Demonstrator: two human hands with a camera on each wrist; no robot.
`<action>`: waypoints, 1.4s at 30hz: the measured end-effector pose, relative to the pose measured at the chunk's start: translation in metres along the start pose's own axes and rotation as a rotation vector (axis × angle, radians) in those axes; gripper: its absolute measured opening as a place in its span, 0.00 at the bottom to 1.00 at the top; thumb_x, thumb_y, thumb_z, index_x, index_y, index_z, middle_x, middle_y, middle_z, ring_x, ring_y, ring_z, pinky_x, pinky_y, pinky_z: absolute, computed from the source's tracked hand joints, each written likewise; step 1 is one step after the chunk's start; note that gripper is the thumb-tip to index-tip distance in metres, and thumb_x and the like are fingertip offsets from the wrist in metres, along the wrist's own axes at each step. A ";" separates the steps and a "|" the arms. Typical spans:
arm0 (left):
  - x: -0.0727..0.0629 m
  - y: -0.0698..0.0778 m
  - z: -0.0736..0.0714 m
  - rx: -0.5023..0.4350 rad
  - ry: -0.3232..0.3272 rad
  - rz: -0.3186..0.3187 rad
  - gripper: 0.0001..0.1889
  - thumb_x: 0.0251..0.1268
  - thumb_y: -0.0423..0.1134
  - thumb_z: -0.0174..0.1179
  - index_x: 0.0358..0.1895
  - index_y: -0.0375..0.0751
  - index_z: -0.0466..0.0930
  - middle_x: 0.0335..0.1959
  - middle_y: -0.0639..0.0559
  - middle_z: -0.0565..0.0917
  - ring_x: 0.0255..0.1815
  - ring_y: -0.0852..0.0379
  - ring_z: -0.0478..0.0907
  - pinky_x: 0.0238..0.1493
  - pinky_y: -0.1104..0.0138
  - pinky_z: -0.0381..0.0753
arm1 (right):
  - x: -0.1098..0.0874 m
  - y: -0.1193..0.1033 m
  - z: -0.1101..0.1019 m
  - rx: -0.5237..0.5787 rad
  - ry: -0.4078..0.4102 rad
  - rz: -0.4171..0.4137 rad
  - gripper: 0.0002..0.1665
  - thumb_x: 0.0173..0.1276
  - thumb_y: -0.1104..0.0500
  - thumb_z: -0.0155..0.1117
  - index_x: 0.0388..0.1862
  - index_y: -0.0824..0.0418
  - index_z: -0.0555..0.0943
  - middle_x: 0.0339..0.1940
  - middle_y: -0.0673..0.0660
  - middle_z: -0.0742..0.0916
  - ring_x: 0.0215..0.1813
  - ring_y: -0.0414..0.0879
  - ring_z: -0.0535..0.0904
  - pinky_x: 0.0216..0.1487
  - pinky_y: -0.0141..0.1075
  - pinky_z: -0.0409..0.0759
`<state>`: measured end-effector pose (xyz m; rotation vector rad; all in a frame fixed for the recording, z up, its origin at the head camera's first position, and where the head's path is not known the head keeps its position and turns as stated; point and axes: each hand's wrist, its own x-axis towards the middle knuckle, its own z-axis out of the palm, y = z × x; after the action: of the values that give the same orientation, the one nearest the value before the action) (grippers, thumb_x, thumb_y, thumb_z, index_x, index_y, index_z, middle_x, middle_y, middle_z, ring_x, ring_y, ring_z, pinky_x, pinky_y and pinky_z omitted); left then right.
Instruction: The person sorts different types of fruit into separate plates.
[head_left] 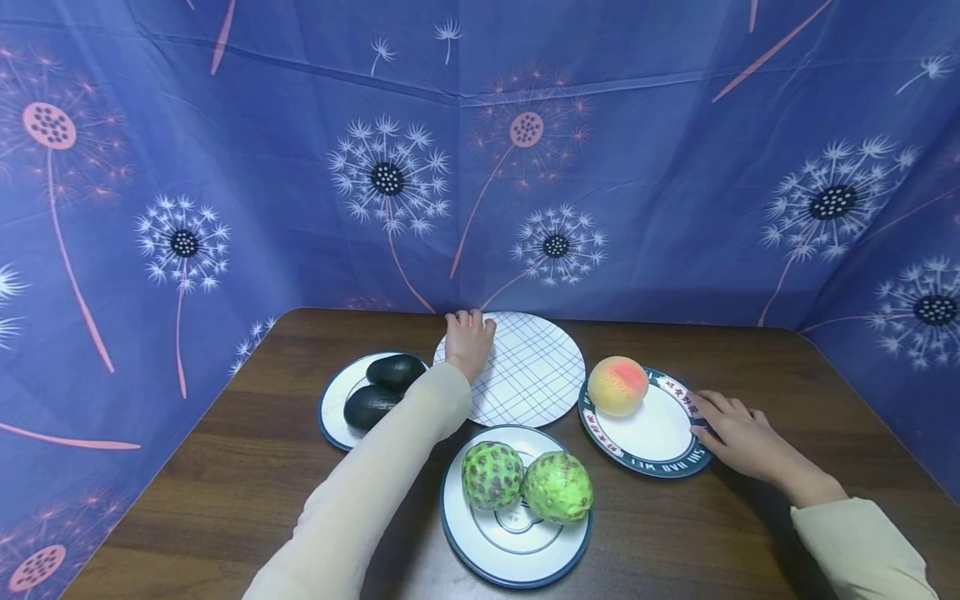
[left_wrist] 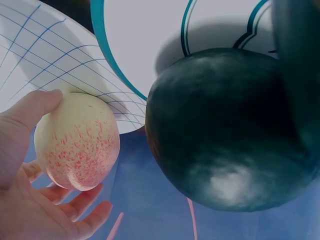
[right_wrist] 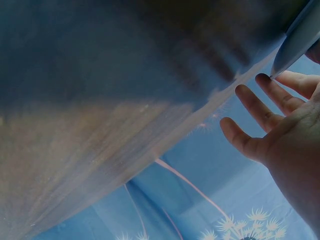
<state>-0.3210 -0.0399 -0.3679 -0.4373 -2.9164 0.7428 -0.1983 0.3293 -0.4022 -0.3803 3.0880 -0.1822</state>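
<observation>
My left hand [head_left: 469, 343] reaches over the left side of the white plate with blue grid lines [head_left: 532, 371]. In the left wrist view it holds a pale peach with red speckles [left_wrist: 77, 145], its thumb on the near side and its fingers curled behind. The head view hides this peach behind the hand. At the right, my right hand [head_left: 753, 442] lies palm down by the rim of a plate with green lettered edging [head_left: 663, 442], fingers loosely extended and touching the rim. A second peach [head_left: 617, 386] sits on that plate's left side.
A blue-rimmed plate [head_left: 333, 408] at the left holds two dark green oval fruits [head_left: 372, 407], partly behind the left sleeve. Two bumpy green fruits [head_left: 557, 487] sit on the front plate [head_left: 517, 571]. A blue dandelion-print cloth [head_left: 637, 208] hangs behind the wooden table [head_left: 225, 467].
</observation>
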 end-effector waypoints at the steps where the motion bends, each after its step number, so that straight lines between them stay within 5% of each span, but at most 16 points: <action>1: 0.000 0.000 0.000 0.001 -0.003 -0.002 0.20 0.70 0.40 0.41 0.64 0.49 0.59 0.64 0.42 0.65 0.61 0.42 0.65 0.60 0.49 0.66 | 0.000 0.000 0.000 0.000 0.000 0.001 0.36 0.65 0.50 0.54 0.65 0.70 0.61 0.61 0.73 0.67 0.59 0.70 0.62 0.51 0.71 0.59; 29: -0.001 -0.003 -0.001 0.063 0.008 0.050 0.25 0.64 0.41 0.52 0.64 0.47 0.60 0.61 0.41 0.68 0.59 0.43 0.67 0.62 0.51 0.66 | 0.001 0.002 0.001 -0.011 0.004 -0.010 0.36 0.65 0.51 0.54 0.66 0.70 0.61 0.61 0.73 0.67 0.59 0.71 0.62 0.51 0.71 0.58; 42: -0.003 -0.005 -0.005 0.067 0.062 0.070 0.28 0.61 0.41 0.57 0.65 0.48 0.60 0.59 0.41 0.69 0.59 0.43 0.69 0.62 0.51 0.67 | 0.001 0.001 0.000 0.004 -0.016 0.004 0.37 0.65 0.50 0.54 0.66 0.69 0.60 0.62 0.73 0.66 0.61 0.71 0.60 0.53 0.71 0.56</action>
<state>-0.3181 -0.0430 -0.3611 -0.5482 -2.8229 0.8183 -0.1998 0.3304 -0.4024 -0.3736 3.0715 -0.1844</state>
